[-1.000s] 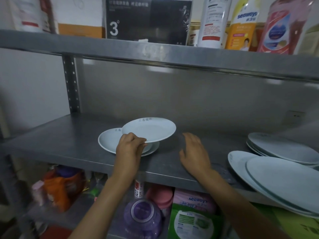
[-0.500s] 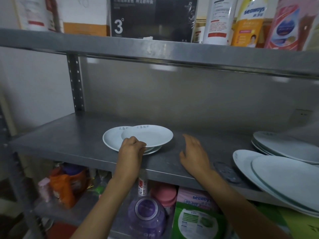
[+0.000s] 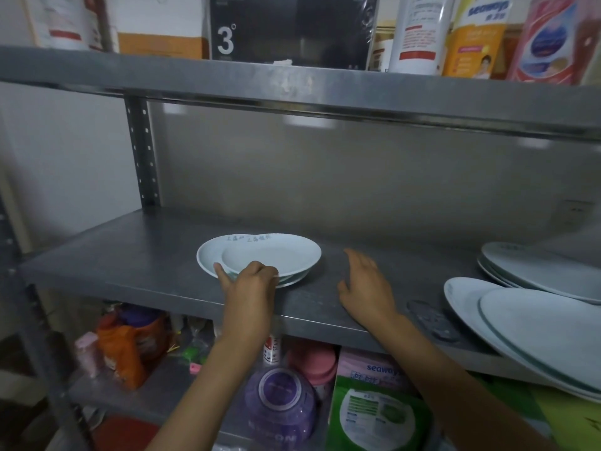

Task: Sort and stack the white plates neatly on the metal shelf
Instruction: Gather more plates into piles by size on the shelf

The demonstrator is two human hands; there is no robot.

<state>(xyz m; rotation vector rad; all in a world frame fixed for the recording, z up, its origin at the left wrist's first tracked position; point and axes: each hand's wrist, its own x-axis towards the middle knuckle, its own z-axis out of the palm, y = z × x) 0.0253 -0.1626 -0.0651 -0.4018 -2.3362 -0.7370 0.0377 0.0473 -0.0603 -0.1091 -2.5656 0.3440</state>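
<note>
A small white plate (image 3: 276, 255) lies on top of other small white plates (image 3: 208, 255) in the middle of the metal shelf (image 3: 146, 255), shifted a little to the right of the one beneath. My left hand (image 3: 250, 284) grips its near rim. My right hand (image 3: 366, 284) hovers open over the shelf just right of that pile, fingers spread, touching no plate. At the right end sit larger oval white plates: one pile at the back (image 3: 546, 271) and two overlapping plates with a green rim line at the front (image 3: 520, 323), jutting past the shelf edge.
A dark flat object (image 3: 432, 320) lies on the shelf between my right hand and the oval plates. The upper shelf (image 3: 292, 89) holds a black box and bottles. Below are a purple tub (image 3: 279, 398), bags and packets. An upright post (image 3: 143, 151) stands at back left.
My left hand has lowered the small plate from above the pile down onto it. My right hand has stayed beside the pile.
</note>
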